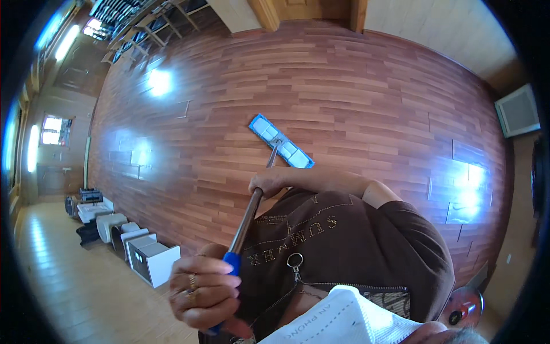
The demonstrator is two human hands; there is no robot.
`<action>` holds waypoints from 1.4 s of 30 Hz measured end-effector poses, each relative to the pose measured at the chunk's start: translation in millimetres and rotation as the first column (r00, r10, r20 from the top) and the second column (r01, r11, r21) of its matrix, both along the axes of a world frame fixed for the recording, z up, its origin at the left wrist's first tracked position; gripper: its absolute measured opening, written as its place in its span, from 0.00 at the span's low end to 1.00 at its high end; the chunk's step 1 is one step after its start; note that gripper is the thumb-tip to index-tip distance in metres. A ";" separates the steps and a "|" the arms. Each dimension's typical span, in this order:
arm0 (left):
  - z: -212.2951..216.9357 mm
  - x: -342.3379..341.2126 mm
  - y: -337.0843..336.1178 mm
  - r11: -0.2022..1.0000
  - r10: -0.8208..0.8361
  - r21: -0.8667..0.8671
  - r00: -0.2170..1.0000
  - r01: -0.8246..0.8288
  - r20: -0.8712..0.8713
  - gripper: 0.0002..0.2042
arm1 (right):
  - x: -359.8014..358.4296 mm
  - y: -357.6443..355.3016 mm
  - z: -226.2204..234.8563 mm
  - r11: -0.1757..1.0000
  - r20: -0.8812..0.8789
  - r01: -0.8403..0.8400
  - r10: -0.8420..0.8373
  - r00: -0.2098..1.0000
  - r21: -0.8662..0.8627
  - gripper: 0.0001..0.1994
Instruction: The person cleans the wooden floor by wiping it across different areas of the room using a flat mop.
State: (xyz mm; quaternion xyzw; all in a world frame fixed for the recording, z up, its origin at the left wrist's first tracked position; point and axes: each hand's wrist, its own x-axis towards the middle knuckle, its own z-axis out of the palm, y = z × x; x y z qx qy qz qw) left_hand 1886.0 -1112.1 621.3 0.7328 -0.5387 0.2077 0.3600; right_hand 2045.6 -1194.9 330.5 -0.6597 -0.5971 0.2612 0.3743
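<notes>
A flat mop (246, 221) with a metal pole slants from the lower left out to the wood-plank floor. My left hand (203, 286), with rings on its fingers, is closed around the blue grip (232, 262) at the pole's top end. Farther down, my right hand (269, 182) wraps around the metal pole, its forearm reaching across in front of my brown top. The mop's rectangular head (297, 157), light blue with a brighter blue fringe, lies on the floor beyond my right hand, turned diagonally.
White boxes (163, 264) and other items stand in a row at the left. Desks and chairs (154, 31) are at the far left, a wooden door (312, 8) at the far wall. A white-framed object (518, 110) and a round red object (463, 307) are at the right.
</notes>
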 end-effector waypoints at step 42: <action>-97.5 165.8 -169.1 0.753 -0.581 -0.185 0.507 0.631 -0.637 0.08 | -64.7 -347.5 -113.9 -0.169 -0.012 0.969 -0.985 -0.170 0.182 0.08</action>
